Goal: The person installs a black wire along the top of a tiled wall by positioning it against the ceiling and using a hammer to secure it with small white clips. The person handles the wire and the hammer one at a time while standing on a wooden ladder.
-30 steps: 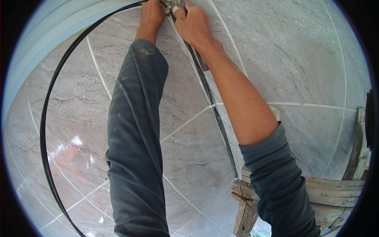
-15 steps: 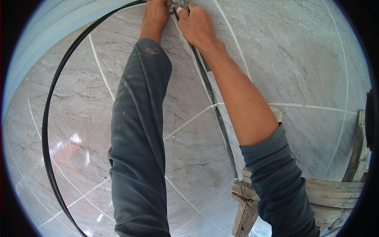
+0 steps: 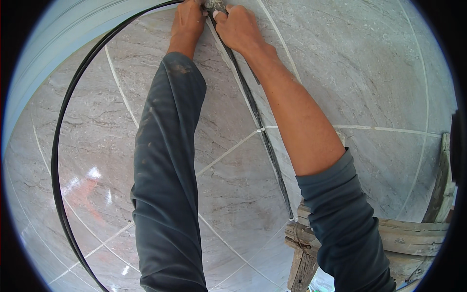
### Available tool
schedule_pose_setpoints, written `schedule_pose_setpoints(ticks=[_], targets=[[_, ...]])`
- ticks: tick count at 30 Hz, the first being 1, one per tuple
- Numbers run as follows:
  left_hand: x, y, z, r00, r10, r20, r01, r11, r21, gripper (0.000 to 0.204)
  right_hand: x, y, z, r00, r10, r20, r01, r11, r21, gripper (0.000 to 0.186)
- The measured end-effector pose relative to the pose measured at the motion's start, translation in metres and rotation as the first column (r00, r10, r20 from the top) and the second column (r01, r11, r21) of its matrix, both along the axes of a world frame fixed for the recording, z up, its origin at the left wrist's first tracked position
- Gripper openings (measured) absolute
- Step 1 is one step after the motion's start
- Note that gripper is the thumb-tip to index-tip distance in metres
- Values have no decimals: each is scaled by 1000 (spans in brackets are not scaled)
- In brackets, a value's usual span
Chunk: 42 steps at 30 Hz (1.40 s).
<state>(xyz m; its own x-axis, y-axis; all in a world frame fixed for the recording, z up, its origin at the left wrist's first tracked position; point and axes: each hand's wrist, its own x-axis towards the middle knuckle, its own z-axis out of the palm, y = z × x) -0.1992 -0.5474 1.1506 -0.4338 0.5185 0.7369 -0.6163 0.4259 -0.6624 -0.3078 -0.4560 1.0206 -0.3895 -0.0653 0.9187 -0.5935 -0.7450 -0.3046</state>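
Both my hands are raised to the upper edge of the view, against a grey marbled tile wall (image 3: 228,175). My left hand (image 3: 187,22) is closed on a black cable (image 3: 59,141), which bows out widely to the left and leaves at the bottom; the fingertips are partly cut off. Close beside it, my right hand (image 3: 239,30) has its fingers curled in, thumb at a rough, broken spot (image 3: 215,6) in the wall. What those fingers grip is hidden. From there a narrow slot with a dark strand (image 3: 253,104) in it slants down to the right.
Weathered wooden beams (image 3: 408,236), bound with wire, stand at the lower right, close by my right sleeve. A pale ribbed panel (image 3: 92,31) curves along the upper left. Whitish joint lines cross the tiles.
Both hands and forearms have shifted slightly to the left, baring a little more of the rough spot. The cable's bow looks nearly the same.
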Motion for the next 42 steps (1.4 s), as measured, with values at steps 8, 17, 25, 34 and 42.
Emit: schedule_pose_setpoints(ticks=[8, 17, 25, 34, 42], targets=[[-1, 0, 3, 998, 43, 54, -45, 998, 33, 25, -2, -10, -1, 995, -94, -43, 93, 995, -28, 41], [-7, 26, -32, 972, 183, -147, -165, 978, 126, 19, -2, -10, -3, 988, -148, -48, 147, 989, -33, 35], [-1, 4, -6, 995, 100, -14, -99, 994, 35, 27, -3, -14, 2, 990, -132, -41, 129, 990, -56, 39], [-1, 9, -11, 992, 126, -5, -125, 990, 58, 30, -5, -9, 0, 993, -110, -51, 111, 994, 2, 37], [-1, 11, -12, 990, 136, -25, -134, 987, 89, 29, -1, 3, -2, 998, -66, -24, 66, 998, -10, 39]])
